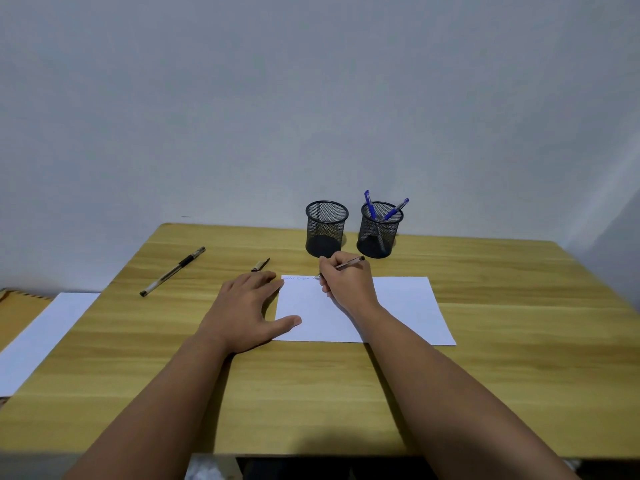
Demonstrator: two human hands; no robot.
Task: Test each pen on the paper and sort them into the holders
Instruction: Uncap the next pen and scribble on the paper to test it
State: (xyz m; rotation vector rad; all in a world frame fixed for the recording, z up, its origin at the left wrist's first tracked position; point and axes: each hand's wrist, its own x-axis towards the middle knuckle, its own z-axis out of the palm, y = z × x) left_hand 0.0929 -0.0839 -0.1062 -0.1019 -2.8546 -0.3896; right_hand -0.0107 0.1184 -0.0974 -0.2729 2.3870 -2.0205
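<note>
On the paper (pixel 398 306) my right hand (pixel 346 282) pinches a pen (pixel 348 263) mid-scribble, left hand (pixel 247 306) flat steadying it; two blue pens (pixel 370 204) sit in the right holder (pixel 379 233), left holder (pixel 326 228) empty, one capped pen (pixel 172 271) waiting on the table (pixel 519 375).

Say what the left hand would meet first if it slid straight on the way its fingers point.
Probably the pen cap, just beyond the left hand's fingertips; past it, perhaps the empty mesh holder.

Uncapped pen (pixel 348 263) tip-down on white paper (pixel 408 306)
</note>
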